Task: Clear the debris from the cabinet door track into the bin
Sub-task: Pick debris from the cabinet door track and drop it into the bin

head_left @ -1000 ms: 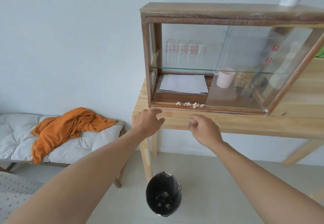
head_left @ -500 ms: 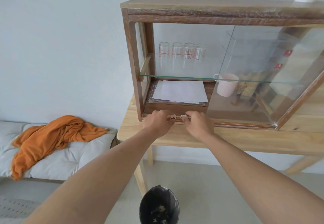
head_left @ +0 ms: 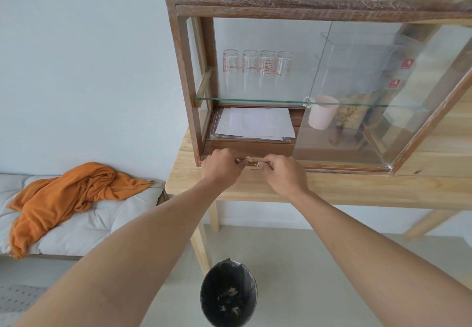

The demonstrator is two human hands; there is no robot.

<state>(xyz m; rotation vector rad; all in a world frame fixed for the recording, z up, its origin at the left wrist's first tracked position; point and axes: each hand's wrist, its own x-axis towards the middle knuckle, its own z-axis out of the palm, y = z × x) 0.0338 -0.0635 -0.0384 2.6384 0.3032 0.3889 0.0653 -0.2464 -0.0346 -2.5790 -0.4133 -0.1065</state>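
A wooden cabinet (head_left: pixel 181 76) with sliding glass doors stands on a light wooden table (head_left: pixel 332 186). Its bottom door track (head_left: pixel 344 167) runs along the front. Small pale debris scraps (head_left: pixel 248 159) lie in the track between my hands. My left hand (head_left: pixel 221 167) and my right hand (head_left: pixel 284 173) both rest on the track, fingertips pinched at the scraps. Most of the scraps are hidden by my fingers. A black-lined bin (head_left: pixel 228 298) stands on the floor below, with a few scraps inside.
Inside the cabinet are several glass cups (head_left: pixel 256 67) on a glass shelf, white papers (head_left: pixel 255 123) and a pink mug (head_left: pixel 322 115). An orange cloth (head_left: pixel 63 196) lies on a white cushioned bench (head_left: pixel 102 219) at the left. A table leg (head_left: pixel 201 247) stands by the bin.
Both hands reached forward from the table's front edge onto the track and closed their fingertips on the scraps. The view moved closer to the cabinet.
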